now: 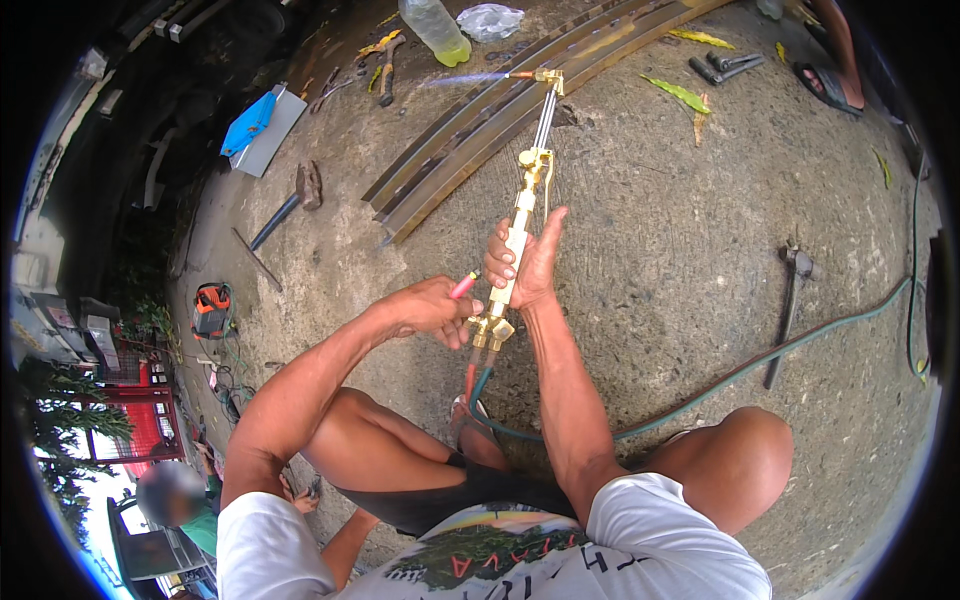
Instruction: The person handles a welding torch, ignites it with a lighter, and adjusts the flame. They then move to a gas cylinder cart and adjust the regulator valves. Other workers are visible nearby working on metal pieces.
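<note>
Torch burns at its far end, right hand wrapped around it, left hand gripping a pink lighter.

An open-air metalworking yard is indicated by the rough concrete ground, strewn with fallen leaves, on which steel bars and a sledgehammer are laid; a lit oxy-fuel cutting torch is held over the concrete.
</note>
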Demonstrator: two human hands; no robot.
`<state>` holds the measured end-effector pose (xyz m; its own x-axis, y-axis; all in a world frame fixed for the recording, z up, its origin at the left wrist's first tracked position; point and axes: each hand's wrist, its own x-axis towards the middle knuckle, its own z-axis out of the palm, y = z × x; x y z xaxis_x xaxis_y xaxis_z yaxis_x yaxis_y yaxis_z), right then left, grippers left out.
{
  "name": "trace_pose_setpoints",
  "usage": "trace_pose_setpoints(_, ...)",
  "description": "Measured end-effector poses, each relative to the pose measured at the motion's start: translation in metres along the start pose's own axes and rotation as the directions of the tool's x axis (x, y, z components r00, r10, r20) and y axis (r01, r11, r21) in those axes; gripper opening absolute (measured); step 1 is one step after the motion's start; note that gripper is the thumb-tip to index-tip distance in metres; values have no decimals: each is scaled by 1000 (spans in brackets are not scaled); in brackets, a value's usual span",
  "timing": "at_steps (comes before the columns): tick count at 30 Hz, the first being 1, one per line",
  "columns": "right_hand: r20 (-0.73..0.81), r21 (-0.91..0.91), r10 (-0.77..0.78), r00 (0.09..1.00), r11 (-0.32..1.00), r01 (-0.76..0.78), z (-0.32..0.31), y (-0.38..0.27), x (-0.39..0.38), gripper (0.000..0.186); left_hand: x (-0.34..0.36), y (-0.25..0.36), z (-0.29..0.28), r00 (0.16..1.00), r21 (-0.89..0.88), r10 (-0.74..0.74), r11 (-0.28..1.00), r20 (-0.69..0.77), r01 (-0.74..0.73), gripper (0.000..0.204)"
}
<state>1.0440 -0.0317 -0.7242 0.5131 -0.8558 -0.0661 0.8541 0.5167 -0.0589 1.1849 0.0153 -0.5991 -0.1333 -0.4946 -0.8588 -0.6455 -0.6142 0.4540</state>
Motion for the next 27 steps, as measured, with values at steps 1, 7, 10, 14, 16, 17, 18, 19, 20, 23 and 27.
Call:
trace_pose_setpoints(1,3,4,-2,1000,1000,2,0,0,0,90,1,-1,-1,1000,-14,-5,1000,4,5,37)
trace_pose_setpoints(7,-14,4,-11,1000,1000,11,-1,-3,-1,89,6,-2,-1,1000,-11,-16,1000,8,16,38)
trace_pose_setpoints(10,-12,0,-11,1000,1000,11,0,-6,-2,89,6,1,0,1000,-18,-27,999,12,27,36)
trace_pose_setpoints(14,11,12,-1,1000,1000,0,1,-8,-3,90,4,-3,1,996,-55,37,998,78,-33,35)
trace_pose_setpoints(16,35,44,12,999,999,-13,1,-11,-3,90,0,-4,3,982,166,162,970,93,-176,36)
trace_pose_setpoints(17,32,39,8,999,999,-9,1,-12,-3,90,-3,-4,4,969,272,221,931,110,-244,37)
trace_pose_setpoints(18,29,33,7,1000,999,-8,1,-12,-3,90,-6,-2,6,971,355,228,903,78,-241,38)
trace_pose_setpoints(19,26,27,5,1000,1000,-6,1,-11,-3,90,-8,1,10,970,436,237,869,47,-233,40)
trace_pose_setpoints(20,29,31,4,1000,1000,-5,2,-11,-2,90,-10,4,12,969,513,248,829,17,-221,41)
trace_pose_setpoints(23,32,11,5,999,1000,-5,5,-9,-1,90,-12,14,9,1000,436,14,900,14,-19,45)
trace_pose_setpoints(27,10,-13,10,1000,1000,-10,11,-8,-7,90,-8,8,6,999,308,16,951,33,-26,46)
